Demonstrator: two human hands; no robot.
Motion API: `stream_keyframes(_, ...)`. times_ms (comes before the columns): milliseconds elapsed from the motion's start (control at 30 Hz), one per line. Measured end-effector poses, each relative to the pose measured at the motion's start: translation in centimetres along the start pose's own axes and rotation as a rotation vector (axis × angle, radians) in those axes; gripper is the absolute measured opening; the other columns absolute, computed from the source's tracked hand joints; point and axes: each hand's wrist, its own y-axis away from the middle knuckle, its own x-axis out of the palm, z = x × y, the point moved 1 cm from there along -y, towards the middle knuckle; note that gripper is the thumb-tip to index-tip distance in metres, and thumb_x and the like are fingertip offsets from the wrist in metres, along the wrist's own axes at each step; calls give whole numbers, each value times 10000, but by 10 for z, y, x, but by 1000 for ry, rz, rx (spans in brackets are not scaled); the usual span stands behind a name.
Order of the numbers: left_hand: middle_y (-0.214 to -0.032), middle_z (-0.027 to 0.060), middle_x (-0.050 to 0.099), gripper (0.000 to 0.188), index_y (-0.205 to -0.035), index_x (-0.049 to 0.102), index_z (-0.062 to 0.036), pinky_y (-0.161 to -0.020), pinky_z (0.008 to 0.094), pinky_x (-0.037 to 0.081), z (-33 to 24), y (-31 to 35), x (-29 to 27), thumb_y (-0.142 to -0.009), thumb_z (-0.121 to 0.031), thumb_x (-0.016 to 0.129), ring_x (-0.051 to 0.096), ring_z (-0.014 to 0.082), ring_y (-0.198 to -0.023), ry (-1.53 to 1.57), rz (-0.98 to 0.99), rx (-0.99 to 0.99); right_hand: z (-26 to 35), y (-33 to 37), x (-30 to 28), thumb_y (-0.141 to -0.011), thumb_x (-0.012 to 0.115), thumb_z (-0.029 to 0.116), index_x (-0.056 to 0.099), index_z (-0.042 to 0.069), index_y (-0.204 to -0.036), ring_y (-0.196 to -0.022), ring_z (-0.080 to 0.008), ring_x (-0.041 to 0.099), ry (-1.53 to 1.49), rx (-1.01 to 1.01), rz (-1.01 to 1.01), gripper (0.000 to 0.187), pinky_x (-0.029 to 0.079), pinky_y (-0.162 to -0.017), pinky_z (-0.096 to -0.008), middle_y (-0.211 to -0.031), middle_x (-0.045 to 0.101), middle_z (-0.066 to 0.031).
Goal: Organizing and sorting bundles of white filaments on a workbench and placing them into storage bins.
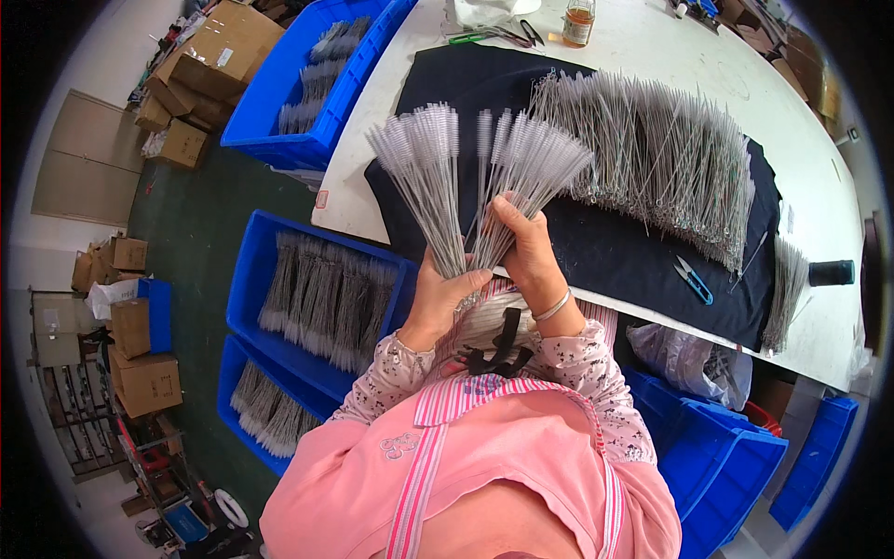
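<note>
My left hand is closed round the wire stems of a bundle of thin straw brushes, their pale bristle ends fanned upward. Beside it my right hand grips a second bundle of brushes, with the thumb pressed along the stems. The two bundles meet at the lower stems and spread apart in a V over the table's near edge. To the right, a large heap of the same brushes lies on a dark cloth, looped wire ends toward me.
Blue-handled snips lie on the cloth. A smaller brush bundle rests near a dark cylinder. Brush-filled blue crates stand at left, another crate behind. A glass jar and pliers sit on the white table.
</note>
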Motion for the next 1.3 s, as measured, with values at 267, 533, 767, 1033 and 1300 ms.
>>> stream_keyframes(267,-1024,61,509,638,-1192,399,-22,-809,276,478,-1,0,-2,-678,-51,776,549,150,-904,-96,-46,53,1,-2,-2,-816,661,111,581,29,-978,-727,-111,567,-110,69,71,199,501,-674,-276,-832,589,-16)
stream_keyframes(533,-1078,75,586,605,-1204,451,17,-839,278,468,-2,0,-5,-694,-56,768,580,147,-955,-49,111,10,12,0,10,-774,680,96,562,-19,-1078,-599,-156,589,32,210,91,347,555,-630,-347,-722,569,-28)
stream_keyframes(767,-1074,69,600,568,-1211,464,20,-794,269,486,-4,2,-2,-731,-90,749,583,134,-942,-10,137,-62,16,2,8,-791,637,84,585,4,-953,-701,-148,593,-130,202,72,188,544,-659,-335,-840,609,-59)
stream_keyframes(1033,-998,69,612,530,-1218,458,12,-672,255,516,-2,3,1,-769,-103,715,617,151,-808,-36,171,27,14,1,11,-771,702,88,570,-20,-1023,-764,-138,598,-86,123,116,304,526,-679,-279,-934,624,-101)
stream_keyframes(1300,-1003,77,612,505,-1214,459,13,-699,272,521,-8,6,4,-781,-87,699,624,167,-795,-6,189,4,12,0,5,-770,691,50,582,13,-977,-763,-168,623,-84,150,99,236,548,-712,-315,-900,616,-67)
